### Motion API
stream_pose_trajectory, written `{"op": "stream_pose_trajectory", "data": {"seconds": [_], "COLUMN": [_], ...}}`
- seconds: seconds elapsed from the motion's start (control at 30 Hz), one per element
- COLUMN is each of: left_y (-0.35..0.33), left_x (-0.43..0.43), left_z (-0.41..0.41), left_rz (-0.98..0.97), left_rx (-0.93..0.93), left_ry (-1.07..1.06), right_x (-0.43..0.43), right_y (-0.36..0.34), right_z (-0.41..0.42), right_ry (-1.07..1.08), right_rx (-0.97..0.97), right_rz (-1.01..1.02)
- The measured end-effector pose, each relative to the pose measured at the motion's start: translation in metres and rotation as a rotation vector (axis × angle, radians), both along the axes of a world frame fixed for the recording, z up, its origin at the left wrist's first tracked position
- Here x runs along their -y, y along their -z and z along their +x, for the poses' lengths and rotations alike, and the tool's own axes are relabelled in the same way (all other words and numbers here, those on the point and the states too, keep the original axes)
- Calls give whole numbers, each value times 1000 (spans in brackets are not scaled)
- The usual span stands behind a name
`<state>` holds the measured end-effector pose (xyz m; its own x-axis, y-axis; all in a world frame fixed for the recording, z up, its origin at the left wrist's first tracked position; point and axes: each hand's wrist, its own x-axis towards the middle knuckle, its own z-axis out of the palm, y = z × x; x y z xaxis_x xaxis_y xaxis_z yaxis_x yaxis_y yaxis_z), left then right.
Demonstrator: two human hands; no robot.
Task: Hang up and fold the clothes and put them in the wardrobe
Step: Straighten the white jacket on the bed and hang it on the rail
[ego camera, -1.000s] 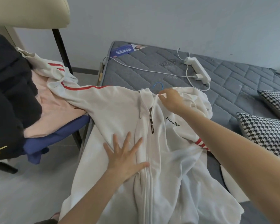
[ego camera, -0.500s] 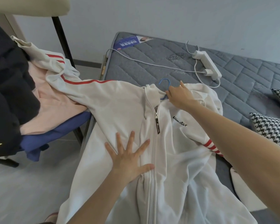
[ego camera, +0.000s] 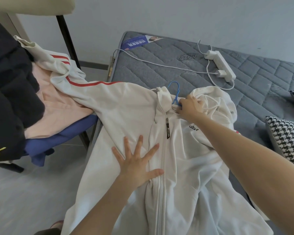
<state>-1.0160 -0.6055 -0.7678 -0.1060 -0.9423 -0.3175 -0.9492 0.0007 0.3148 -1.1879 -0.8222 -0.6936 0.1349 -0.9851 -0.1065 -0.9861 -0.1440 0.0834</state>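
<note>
Currently, left hand (ego camera: 136,163) lies flat, fingers spread, pressing white jacket (ego camera: 126,106), zipper at its thumb tip. Right hand (ego camera: 191,107), fingers curled, grips the collar; blue hanger (ego camera: 176,89) protrudes just beyond it.

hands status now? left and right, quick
Left hand: open, pressing flat on the white hoodie.
Right hand: closed, gripping the hoodie's collar by the blue hanger.

left hand (ego camera: 136,164) flat, fingers (ego camera: 139,143) splayed; right arm (ego camera: 244,150) outstretched, right hand (ego camera: 191,106) palm-down far ahead
</note>
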Motion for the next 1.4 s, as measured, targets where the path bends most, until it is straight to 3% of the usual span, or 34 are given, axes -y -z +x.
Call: {"op": "stream_pose_trajectory", "data": {"seconds": [0.07,0.17,0.37,0.5,0.6,0.8,0.97,1.27,1.4], "left_y": [1,-4,-38,-77,-118,-257,-369,-474,-506], "left_x": [1,0,-6,-17,-23,-22,-74,-218,-291], "left_z": [0,2,0,13,29,70,121,208,234], "left_rz": [-2,19,68,32,-189,-705,-1017,-1273,-1296], "left_rx": [-15,-31,-40,-283,-321,-568,-652,-590,-704], "left_ry": [-6,-18,-37,-38,-79,-341,-442,-625,-728], "right_x": [-7,-14,-42,-60,-79,-142,-205,-307,-352], "right_y": [-4,-26,-106,-182,-247,-369,-448,-528,-544], "right_z": [2,3,7,13,17,45,92,189,240], "right_ry": [-12,-29,-79,-33,-65,-296,-492,-779,-899], "right_rx": [9,171,523,725,827,987,1103,1260,1343], "right_rz": [52,81,-49,-140,-260,-444,-511,-480,-434]}}
